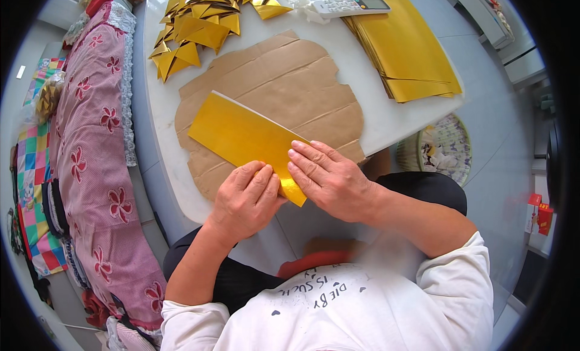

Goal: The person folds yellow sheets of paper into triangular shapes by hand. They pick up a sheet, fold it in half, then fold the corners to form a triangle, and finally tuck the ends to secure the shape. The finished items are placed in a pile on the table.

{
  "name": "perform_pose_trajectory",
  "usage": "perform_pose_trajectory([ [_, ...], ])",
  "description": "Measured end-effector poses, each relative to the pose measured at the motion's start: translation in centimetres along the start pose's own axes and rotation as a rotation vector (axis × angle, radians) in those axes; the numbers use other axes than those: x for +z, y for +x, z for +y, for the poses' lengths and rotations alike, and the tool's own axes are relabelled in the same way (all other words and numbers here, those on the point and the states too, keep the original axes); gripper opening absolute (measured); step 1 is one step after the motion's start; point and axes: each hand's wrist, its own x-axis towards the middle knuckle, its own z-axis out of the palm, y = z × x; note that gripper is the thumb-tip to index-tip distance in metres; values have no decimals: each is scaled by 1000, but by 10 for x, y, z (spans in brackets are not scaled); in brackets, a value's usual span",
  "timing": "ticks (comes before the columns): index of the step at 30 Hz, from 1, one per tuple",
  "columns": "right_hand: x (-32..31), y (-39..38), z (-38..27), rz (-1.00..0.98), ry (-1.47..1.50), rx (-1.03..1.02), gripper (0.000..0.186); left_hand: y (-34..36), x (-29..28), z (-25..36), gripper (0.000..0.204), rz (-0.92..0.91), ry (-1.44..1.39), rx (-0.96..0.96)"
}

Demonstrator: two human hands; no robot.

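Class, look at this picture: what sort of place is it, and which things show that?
Probably a room at home: a floral bedcover beside the white table, and a remote control near stacked gold paper.

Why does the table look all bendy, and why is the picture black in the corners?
Head view: the fisheye lens curves the white table's edge and leaves dark corners around a round picture. Light is soft and even, with a faint sheen on the gold paper under the left hand and right hand. A patch near the lap, at the bottom, looks blurred.
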Motion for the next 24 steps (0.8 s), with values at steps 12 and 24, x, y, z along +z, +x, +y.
perform_pose_trajectory([
  [12, -10, -2, 4, 39, 227, 183, 21, 1, 2, -2, 12, 48, -333, -306],
  [24, -11, -1, 0, 100, 164, 384, 31, 16, 11, -3, 13, 8, -370, -558],
])
